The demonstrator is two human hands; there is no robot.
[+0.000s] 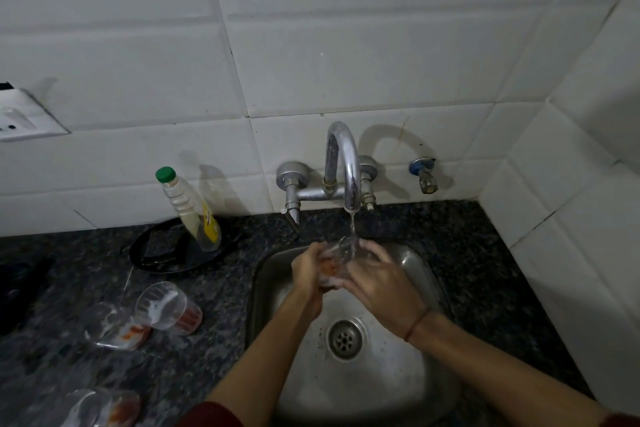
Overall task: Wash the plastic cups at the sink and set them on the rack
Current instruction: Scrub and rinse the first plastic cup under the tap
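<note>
Under the running tap (343,163), over the sink (398,374), a clear plastic cup (341,253) is held by both hands. It is gripped by the left hand (308,270) on one side and the right hand (377,279) on the other. Dirty cups (162,303) are laid on the dark surface (214,291) to the left.

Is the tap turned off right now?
No: water runs from the tap spout onto the plastic cup that the left hand and right hand hold over the sink.
</note>
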